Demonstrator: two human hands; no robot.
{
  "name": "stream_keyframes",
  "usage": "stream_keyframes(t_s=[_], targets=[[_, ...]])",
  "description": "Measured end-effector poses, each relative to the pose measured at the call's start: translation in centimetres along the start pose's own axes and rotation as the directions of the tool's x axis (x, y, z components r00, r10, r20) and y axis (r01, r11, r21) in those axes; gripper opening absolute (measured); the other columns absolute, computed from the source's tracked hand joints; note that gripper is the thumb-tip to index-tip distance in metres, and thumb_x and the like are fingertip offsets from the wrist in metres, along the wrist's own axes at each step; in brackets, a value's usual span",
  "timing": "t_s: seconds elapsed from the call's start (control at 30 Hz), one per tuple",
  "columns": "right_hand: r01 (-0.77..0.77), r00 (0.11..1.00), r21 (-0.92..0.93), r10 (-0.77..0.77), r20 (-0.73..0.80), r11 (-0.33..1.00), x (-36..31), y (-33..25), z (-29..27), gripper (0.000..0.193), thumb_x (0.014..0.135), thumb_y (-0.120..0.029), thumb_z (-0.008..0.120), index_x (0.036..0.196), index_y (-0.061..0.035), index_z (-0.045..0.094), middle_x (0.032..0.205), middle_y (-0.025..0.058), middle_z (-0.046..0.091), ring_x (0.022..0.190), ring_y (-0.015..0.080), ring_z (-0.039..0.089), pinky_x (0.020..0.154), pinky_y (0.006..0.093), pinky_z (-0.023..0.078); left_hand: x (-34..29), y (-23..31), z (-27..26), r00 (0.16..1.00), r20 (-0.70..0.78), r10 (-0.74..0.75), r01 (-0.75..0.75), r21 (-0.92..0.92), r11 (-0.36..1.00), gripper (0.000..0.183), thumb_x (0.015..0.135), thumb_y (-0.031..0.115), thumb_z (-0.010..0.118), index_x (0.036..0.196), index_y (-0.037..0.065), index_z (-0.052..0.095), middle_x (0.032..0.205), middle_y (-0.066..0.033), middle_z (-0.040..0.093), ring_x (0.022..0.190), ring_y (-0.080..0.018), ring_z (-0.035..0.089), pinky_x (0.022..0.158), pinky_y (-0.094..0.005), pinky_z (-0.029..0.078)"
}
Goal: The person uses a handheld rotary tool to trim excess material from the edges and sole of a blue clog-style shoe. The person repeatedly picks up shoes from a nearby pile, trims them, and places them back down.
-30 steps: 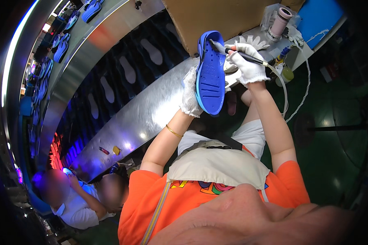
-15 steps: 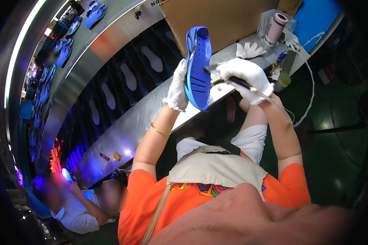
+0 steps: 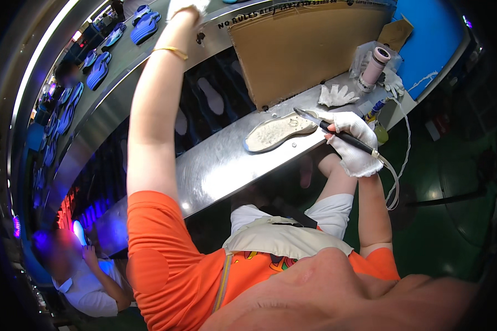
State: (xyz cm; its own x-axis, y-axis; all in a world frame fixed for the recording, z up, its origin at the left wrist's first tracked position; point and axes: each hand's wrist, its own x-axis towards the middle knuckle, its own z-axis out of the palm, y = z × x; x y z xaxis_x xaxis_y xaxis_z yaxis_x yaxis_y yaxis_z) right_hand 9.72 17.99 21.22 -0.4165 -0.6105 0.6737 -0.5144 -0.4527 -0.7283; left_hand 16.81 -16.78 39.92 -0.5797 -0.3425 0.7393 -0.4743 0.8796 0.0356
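Observation:
My left arm stretches up to the conveyor; only the wrist end of my gloved left hand shows at the top edge, its fingers out of view. In a cut-fingered white glove, my right hand is closed round a black-handled corded tool with a flat, pointed metal tip. That tip hangs over or beside the narrow end of a beige shoe sole with a pale blue edge. The sole lies on the metal bench; I cannot tell whether the tip touches it.
Blue soles sit on the conveyor at the left. Behind the bench stands a cardboard sheet. A white glove, a pink bottle and the tool's white cord are at the right. A person sits at the lower left.
The blue sole that my left hand held up is out of view, and my left arm has reached up and left. My right hand has lowered with the tool. The beige sole now shows on the bench.

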Motion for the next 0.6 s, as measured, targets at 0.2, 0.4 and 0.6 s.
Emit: stream_keyframes(t_s=[0.2,0.4,0.6], targets=[[-0.201,0.979,0.144,0.195,0.054,0.969,-0.8,1.3,2.1,0.016,0.076,0.013,0.060,0.087,0.0017,0.058,0.086,0.0089,0.062,0.078,0.0139,0.063,0.072,0.0258,0.053,-1.6,-12.9,-4.7,0.922,0.342,-0.181,0.030,0.403,0.915,0.049,0.085,0.042,0.042,0.122,0.013,0.054,0.123,-0.0184,0.053,0.113,-0.0336,0.051,0.097,-0.0373,0.040],[-0.266,0.964,0.235,0.251,0.090,0.935,-1.2,1.9,3.1,0.015,0.076,0.010,0.062,0.088,0.0010,0.059,0.086,0.0067,0.060,0.076,0.0110,0.060,0.072,0.0245,0.050,-2.6,-13.5,-7.8,0.993,0.116,0.018,-0.059,0.359,0.931,0.045,0.087,0.042,0.045,0.122,0.015,0.054,0.114,-0.0177,0.059,0.106,-0.0348,0.055,0.093,-0.0382,0.042],[-0.370,0.929,0.228,0.360,0.084,0.901,-1.7,1.0,3.7,0.016,0.076,0.009,0.062,0.089,0.0008,0.060,0.084,0.0045,0.061,0.078,0.0088,0.059,0.074,0.0235,0.049,-3.0,-15.7,-5.6,0.952,0.261,-0.159,-0.011,0.549,0.836,0.045,0.087,0.040,0.040,0.120,0.014,0.056,0.116,-0.0177,0.058,0.106,-0.0335,0.055,0.095,-0.0398,0.042]])
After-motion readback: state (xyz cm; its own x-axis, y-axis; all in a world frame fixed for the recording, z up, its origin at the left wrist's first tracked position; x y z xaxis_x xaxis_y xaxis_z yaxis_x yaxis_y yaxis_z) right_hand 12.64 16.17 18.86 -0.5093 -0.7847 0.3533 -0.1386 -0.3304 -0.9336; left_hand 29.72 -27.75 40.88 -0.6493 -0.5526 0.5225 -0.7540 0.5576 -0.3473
